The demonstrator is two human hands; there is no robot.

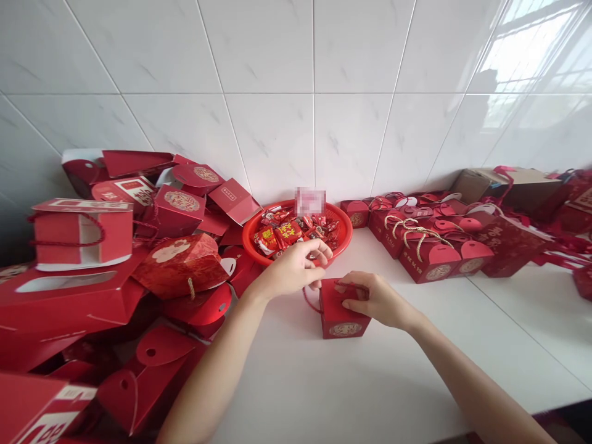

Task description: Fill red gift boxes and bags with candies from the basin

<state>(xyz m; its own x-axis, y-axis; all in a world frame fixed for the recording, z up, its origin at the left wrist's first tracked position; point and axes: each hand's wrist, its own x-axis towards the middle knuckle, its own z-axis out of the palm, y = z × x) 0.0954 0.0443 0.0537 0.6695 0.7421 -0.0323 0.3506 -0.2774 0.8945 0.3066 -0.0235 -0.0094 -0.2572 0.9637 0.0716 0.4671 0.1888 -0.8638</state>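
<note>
A small red box (345, 319) with a round gold emblem stands on the white table in front of me. My right hand (377, 299) rests on its top right side, fingers bent over the lid; whatever is between them is hard to make out. My left hand (298, 268) is just left of and above the box, fingers curled and apart, near the front rim of a red plastic basket (346, 237). Wrapped candies (289, 233) fill that basket. A dark red cord (312, 301) loops out from the box's left side, below my left hand.
Red gift boxes (178, 265) are piled on the left. Rows of closed red boxes (430, 256) with cord handles stand to the right, near a brown carton (513, 182). Behind the white table (351, 388) is a tiled wall.
</note>
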